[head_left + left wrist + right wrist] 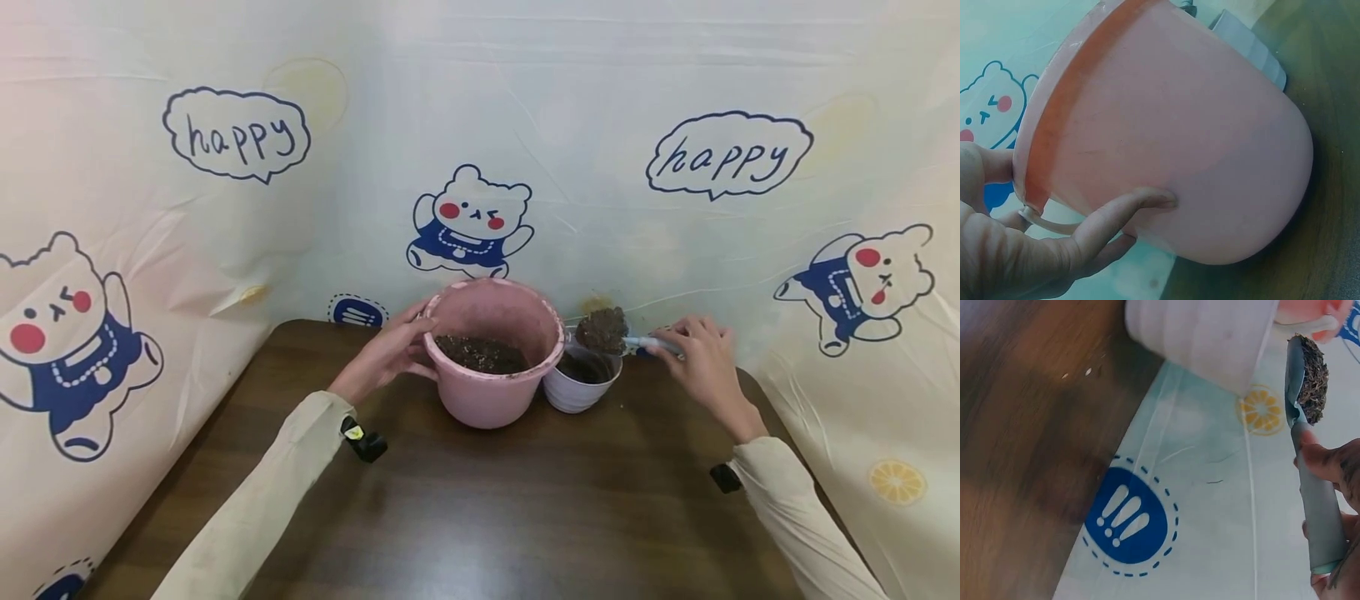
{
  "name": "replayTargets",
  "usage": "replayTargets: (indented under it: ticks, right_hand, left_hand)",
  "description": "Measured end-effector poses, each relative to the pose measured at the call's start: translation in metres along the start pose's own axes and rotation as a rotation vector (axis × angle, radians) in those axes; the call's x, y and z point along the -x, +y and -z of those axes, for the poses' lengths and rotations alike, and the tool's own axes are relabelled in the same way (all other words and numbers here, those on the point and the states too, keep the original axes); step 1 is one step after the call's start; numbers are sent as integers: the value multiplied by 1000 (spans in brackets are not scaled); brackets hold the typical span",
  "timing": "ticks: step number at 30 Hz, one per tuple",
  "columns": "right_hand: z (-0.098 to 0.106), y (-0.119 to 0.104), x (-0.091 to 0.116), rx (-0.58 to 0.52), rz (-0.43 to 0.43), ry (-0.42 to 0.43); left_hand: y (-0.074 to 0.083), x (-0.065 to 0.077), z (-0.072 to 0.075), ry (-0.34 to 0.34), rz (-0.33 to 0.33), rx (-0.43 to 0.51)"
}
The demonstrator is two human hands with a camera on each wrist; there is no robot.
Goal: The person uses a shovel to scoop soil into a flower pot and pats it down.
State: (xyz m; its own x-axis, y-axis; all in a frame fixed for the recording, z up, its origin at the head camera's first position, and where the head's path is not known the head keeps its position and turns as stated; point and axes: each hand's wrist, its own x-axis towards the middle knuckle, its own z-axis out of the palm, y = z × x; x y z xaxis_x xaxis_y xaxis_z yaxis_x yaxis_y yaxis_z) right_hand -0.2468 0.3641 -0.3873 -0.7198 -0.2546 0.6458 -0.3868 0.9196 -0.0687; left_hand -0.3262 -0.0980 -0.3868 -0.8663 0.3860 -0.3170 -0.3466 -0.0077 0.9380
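Note:
A pink plastic bucket (487, 406) with dark soil (480, 355) inside stands at the back of the table. My left hand (384, 357) grips its left side. In the left wrist view, a fingertip presses the wall of the bucket (1191, 125) near the small handle, and other fingers reach the rim. My right hand (703, 362) holds a hand trowel (1319, 506) by its grey-blue handle. A heap of soil (602, 329) fills the trowel's blade, raised over a white ribbed flowerpot (576, 395). Some dark soil shows within that pot, which stands right beside the bucket.
Behind the table (480, 508) hangs a pale printed cloth (585, 75) with cartoon bears, also draped along both sides. Small pale specks (1089, 372) lie on the wood near the flowerpot. Black wrist cameras sit at both cuffs.

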Motion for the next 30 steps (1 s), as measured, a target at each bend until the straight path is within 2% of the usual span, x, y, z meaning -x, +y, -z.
replayTargets:
  ticks: [7, 14, 19, 24, 30]
  right_hand:
    - [-9, 4, 1, 86, 138, 139]
    - [-15, 1, -5, 209, 223, 228]
    - [-15, -2, -6, 227, 236, 249]
    - [-13, -2, -8, 222, 210, 246]
    - [-15, -7, -10, 192, 193, 283]
  left_hand:
    - [-1, 0, 0, -8, -10, -7]
    - [-1, -1, 1, 0, -7, -12]
    - [0, 0, 1, 1, -7, -11]
    - [1, 2, 0, 5, -12, -11]
    - [0, 2, -1, 7, -15, -4]
